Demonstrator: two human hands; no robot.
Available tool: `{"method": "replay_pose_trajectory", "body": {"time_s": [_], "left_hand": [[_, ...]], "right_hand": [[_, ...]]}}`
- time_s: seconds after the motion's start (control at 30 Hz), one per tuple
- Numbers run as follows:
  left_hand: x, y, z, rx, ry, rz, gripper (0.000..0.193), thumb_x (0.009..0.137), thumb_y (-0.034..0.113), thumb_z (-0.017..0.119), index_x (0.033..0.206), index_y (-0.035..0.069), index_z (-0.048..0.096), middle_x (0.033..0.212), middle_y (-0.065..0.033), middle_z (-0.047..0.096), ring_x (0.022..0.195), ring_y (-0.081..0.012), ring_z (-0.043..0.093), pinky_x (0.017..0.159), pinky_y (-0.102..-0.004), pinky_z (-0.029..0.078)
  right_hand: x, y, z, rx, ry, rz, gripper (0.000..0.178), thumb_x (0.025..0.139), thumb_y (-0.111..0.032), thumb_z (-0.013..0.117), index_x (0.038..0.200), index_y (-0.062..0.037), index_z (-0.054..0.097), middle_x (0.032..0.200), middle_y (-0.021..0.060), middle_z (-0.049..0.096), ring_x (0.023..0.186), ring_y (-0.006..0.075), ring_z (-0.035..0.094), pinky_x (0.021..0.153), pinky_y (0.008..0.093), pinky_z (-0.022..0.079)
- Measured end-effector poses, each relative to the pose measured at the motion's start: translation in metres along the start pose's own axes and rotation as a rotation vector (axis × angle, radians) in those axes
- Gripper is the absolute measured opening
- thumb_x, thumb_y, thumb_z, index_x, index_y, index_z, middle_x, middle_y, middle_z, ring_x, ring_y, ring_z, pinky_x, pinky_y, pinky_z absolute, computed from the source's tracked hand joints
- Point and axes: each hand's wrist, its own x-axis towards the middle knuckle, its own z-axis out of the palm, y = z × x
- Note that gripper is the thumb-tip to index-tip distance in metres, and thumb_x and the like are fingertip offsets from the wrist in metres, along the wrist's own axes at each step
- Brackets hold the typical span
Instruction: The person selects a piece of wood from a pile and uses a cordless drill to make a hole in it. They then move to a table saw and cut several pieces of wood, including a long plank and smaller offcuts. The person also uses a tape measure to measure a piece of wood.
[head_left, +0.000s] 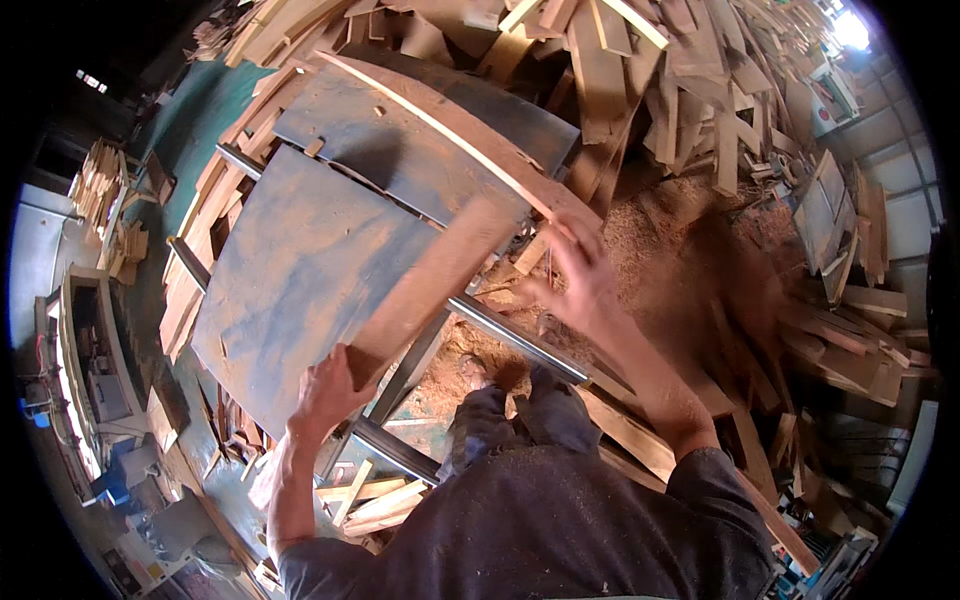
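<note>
My left hand [330, 388] is closed around the near end of a reddish-brown wooden board [435, 280], which is slightly blurred. This board slants away to the right over the edge of a dusty metal machine table [300, 260]. My right hand [580, 280] has its fingers spread beside the near end of a long wooden plank [450, 125]. Whether those fingertips touch the plank cannot be told. The plank lies across the far metal plate [380, 160], its pale edge facing me.
Metal rails [520, 340] stick out from the table toward me. Sawdust [660, 240] heaps up on the right. Large piles of wood offcuts [690, 90] rise at the far right, and more strips [375, 505] lie below the table. A stack of boards [190, 295] runs along its left side.
</note>
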Motion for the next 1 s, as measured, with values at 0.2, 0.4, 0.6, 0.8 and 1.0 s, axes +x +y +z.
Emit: {"method": "replay_pose_trajectory", "body": {"time_s": [0.2, 0.4, 0.6, 0.8, 1.0], "left_hand": [[0.034, 0.131, -0.061, 0.129, -0.226, 0.267, 0.058, 0.071, 0.032, 0.081, 0.11, -0.001, 0.053, 0.091, -0.0214, 0.07, 0.086, -0.0386, 0.072, 0.075, -0.0467, 0.059], [0.11, 0.209, -0.078, 0.318, -0.279, 0.581, 0.049, 0.069, 0.022, 0.084, 0.107, 0.005, 0.057, 0.096, -0.0124, 0.065, 0.084, -0.0335, 0.07, 0.075, -0.0459, 0.055], [0.204, 0.286, -0.069, 0.204, 0.352, 0.822, 0.027, 0.073, 0.006, 0.074, 0.099, 0.006, 0.065, 0.107, -0.0091, 0.068, 0.107, -0.0277, 0.066, 0.088, -0.044, 0.054], [0.236, 0.331, 0.054, -0.619, 0.494, 0.269, 0.033, 0.089, 0.015, 0.065, 0.119, 0.002, 0.062, 0.119, -0.0148, 0.065, 0.115, -0.0315, 0.063, 0.098, -0.0443, 0.053], [0.243, 0.337, 0.159, -1.269, -0.077, -0.269, 0.054, 0.094, 0.043, 0.069, 0.12, -0.002, 0.055, 0.102, -0.0092, 0.062, 0.094, -0.0221, 0.061, 0.082, -0.0395, 0.051]], "right_hand": [[-0.024, -0.024, -0.063, -0.279, -0.429, -0.155, 0.089, 0.069, -0.043, 0.087, 0.14, -0.0064, 0.049, 0.139, 0.0172, 0.052, 0.133, 0.0355, 0.047, 0.115, 0.0481, 0.036], [-0.109, 0.04, -0.095, -0.123, -0.56, 0.188, 0.087, 0.066, -0.044, 0.086, 0.134, -0.002, 0.052, 0.118, 0.0204, 0.063, 0.113, 0.0414, 0.06, 0.096, 0.0484, 0.048], [-0.121, 0.081, -0.118, 0.006, -0.211, 0.368, 0.072, 0.066, -0.033, 0.086, 0.125, -0.0004, 0.06, 0.108, 0.0224, 0.067, 0.099, 0.04, 0.067, 0.085, 0.0481, 0.054], [-0.079, 0.201, -0.123, -0.062, -0.167, 0.542, 0.074, 0.065, -0.028, 0.085, 0.129, -0.0008, 0.06, 0.103, 0.0204, 0.07, 0.094, 0.0364, 0.069, 0.081, 0.0451, 0.055], [-0.022, 0.266, -0.106, -0.139, -0.245, 0.474, 0.055, 0.067, -0.026, 0.082, 0.114, -0.0021, 0.064, 0.1, 0.0182, 0.07, 0.094, 0.036, 0.069, 0.081, 0.0445, 0.054]]}}
